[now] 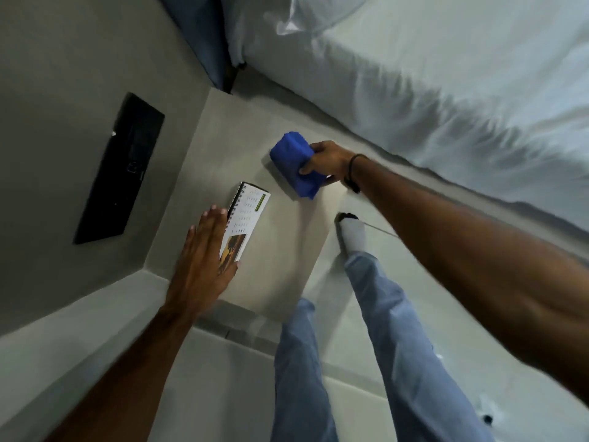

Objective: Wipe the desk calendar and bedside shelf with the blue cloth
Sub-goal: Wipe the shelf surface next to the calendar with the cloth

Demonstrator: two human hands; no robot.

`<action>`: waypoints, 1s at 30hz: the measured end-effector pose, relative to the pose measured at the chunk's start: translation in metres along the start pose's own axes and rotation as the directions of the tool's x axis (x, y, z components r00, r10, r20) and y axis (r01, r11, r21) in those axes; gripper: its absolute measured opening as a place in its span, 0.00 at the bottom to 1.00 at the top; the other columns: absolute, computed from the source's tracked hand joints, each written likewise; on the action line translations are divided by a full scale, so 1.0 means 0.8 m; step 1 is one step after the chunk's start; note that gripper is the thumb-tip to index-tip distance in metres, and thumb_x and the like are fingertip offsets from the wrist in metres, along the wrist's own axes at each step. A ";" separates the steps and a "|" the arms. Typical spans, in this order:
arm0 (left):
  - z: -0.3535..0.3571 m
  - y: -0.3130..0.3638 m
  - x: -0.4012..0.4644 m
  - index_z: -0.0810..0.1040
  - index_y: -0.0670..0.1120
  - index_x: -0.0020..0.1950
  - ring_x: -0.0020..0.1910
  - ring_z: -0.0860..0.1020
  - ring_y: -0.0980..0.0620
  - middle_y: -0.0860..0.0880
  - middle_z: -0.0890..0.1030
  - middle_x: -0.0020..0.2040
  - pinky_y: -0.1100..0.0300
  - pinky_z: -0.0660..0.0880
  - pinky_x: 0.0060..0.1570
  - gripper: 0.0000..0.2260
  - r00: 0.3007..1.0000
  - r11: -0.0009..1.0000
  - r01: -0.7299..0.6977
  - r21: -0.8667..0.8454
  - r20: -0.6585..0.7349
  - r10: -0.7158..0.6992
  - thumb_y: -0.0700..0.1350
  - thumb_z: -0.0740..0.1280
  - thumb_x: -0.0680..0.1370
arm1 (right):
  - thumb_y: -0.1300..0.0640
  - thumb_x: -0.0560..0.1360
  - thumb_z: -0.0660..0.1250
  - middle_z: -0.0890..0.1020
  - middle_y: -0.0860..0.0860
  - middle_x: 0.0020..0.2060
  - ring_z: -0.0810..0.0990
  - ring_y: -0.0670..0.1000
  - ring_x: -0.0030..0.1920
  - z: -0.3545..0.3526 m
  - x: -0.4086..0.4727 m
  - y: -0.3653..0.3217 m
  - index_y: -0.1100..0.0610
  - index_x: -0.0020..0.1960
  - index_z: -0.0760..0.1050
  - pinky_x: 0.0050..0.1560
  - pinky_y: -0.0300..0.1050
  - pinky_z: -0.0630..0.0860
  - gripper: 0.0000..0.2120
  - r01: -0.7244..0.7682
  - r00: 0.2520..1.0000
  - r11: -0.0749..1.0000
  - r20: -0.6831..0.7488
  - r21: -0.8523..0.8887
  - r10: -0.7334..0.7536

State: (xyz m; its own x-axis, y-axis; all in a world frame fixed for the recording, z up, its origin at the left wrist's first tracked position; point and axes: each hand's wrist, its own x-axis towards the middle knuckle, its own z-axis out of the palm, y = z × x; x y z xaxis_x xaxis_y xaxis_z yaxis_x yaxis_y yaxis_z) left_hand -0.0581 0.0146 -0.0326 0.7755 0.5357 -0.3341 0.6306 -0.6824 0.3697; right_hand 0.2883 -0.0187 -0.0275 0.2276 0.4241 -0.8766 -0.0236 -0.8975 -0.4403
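The head view looks steeply down at a pale bedside shelf (280, 250) set in a corner between a grey wall and a bed with white bedding (446, 74); the right hand (328, 164) is closed around the blue cloth (294, 165), its grip bunching the cloth against the shelf top near the far side, toward the bed; a dark band (352, 172) circles the right wrist; the left hand (202, 263) lies flat and open, fingers together and extended, palm against the back face of the desk calendar (245, 221), gripping nothing; the calendar stands on the shelf near the wall side, spiral binding at its upper edge, its visible page bearing rows of dates, a green strip and a dark picture at the lower end; whether the left thumb hooks around its lower corner is hard to tell through the motion blur; calendar and cloth are near each other but apart, bare shelf between them; a black panel (119, 169) is fixed to the wall left of the shelf; below the shelf, the person's legs in light blue trousers (376, 346) and a foot in a grey sock (352, 232) stand on the floor beside the bed
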 end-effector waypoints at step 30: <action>0.008 0.135 -0.044 0.71 0.45 0.76 0.72 0.74 0.40 0.42 0.75 0.74 0.45 0.68 0.74 0.33 0.038 -0.626 0.120 -0.771 0.633 -0.773 0.66 0.53 0.81 | 0.23 0.65 0.52 0.78 0.53 0.55 0.76 0.54 0.57 0.105 -0.072 -0.026 0.54 0.60 0.76 0.66 0.50 0.67 0.41 0.085 0.983 0.918 0.183 -0.388 -0.014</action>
State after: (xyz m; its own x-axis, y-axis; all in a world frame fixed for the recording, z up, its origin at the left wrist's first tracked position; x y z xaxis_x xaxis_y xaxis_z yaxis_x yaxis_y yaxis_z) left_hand -0.0172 -0.0810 0.0138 -0.4771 0.2328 -0.8474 -0.2786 0.8745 0.3971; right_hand 0.1940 -0.0145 0.0162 0.0459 0.4516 -0.8910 0.3751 -0.8345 -0.4036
